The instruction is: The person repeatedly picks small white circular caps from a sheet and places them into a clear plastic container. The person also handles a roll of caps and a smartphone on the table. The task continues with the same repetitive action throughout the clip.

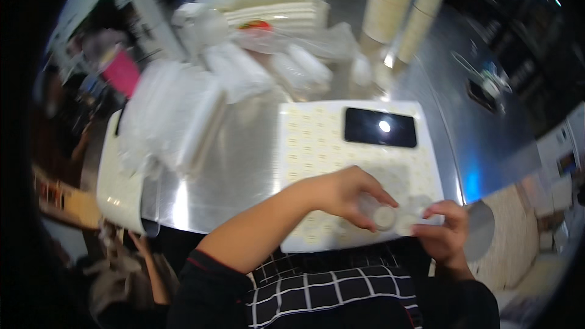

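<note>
My left hand (356, 198) is closed around a small clear plastic cup (368, 206), tilted so that a pale round end (384, 217) faces my right hand. Thumb and fingers of my right hand (446, 229) pinch a small pale round piece (405, 225) right beside the cup. Whether this piece is a sticker or a lid I cannot tell. Both hands are over the near right part of a white sheet (341, 244) with rows of small round yellowish labels. A black phone (380, 128) lies on the sheet's far side, beyond my hands.
Stacked clear plastic sleeves (173, 116) and more wrapped packs (298, 67) lie on the metal table (244, 164). Tall stacks of pale cups (390, 0) stand at the far right. Another phone (481, 95) lies near a cable. Other people are at the left.
</note>
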Demonstrator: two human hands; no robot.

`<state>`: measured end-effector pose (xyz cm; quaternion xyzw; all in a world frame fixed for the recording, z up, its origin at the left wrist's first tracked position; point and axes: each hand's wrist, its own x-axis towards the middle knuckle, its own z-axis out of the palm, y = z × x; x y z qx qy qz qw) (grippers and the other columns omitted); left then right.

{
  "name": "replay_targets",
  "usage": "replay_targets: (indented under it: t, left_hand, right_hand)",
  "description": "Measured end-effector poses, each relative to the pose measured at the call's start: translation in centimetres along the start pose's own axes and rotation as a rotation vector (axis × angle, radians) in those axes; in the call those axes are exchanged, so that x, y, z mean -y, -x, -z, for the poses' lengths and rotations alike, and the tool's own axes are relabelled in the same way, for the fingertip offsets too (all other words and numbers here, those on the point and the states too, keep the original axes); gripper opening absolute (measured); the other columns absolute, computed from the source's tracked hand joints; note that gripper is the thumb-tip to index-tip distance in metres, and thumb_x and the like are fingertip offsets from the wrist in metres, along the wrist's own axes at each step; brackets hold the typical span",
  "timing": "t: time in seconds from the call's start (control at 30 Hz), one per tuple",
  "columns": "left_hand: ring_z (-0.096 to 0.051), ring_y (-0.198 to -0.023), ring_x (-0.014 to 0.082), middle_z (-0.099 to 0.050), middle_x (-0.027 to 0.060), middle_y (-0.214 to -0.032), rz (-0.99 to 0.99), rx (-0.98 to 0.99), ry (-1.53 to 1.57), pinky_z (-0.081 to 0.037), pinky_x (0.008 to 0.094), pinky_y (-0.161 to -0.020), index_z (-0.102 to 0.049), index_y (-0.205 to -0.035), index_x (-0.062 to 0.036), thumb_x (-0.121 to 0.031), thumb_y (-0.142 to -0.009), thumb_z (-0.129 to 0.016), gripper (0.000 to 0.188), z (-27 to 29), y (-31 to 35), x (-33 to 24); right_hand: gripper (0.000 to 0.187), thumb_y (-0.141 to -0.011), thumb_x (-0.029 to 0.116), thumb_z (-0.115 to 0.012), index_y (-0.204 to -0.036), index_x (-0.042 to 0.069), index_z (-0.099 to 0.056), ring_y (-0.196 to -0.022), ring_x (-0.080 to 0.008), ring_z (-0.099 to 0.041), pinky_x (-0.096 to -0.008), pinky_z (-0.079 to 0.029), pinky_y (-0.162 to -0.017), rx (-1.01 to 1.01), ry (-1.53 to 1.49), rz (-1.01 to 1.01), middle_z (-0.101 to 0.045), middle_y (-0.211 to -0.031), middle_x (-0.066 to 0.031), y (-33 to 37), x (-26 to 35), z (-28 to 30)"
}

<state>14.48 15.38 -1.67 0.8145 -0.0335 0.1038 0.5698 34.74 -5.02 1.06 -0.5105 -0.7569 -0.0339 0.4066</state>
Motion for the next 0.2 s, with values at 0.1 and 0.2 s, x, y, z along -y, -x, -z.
replay_targets:
  t: [0.1,0.2]
  left_hand:
    - [-0.068,-0.094,0.0267,-0.071,0.0134,-0.103,0.11,0.029,0.001,-0.052,0.0341,-0.085,-0.073,-0.113,-0.0099,-0.02,-0.063,-0.085,0.052,0.3,0.1,-1.9]
    - [-0.067,-0.095,0.0279,-0.071,0.0157,-0.103,0.185,0.083,-0.038,-0.052,0.0352,-0.086,-0.072,-0.114,-0.0105,-0.023,-0.064,-0.083,0.052,0.7,-0.3,-2.8]
  right_hand:
    - [0.04,-0.058,0.004,-0.084,-0.096,0.015,-0.077,-0.083,-0.0224,-0.062,-0.0326,-0.053,-0.068,0.023,-0.114,0.144,-0.058,-0.109,-0.0055,-1.4,0.3,-1.6]
    - [0.036,-0.061,0.004,-0.083,-0.095,0.017,-0.078,-0.088,-0.0241,-0.064,-0.0346,-0.056,-0.071,0.067,-0.133,0.165,-0.058,-0.111,-0.0056,-2.4,0.2,-2.7]
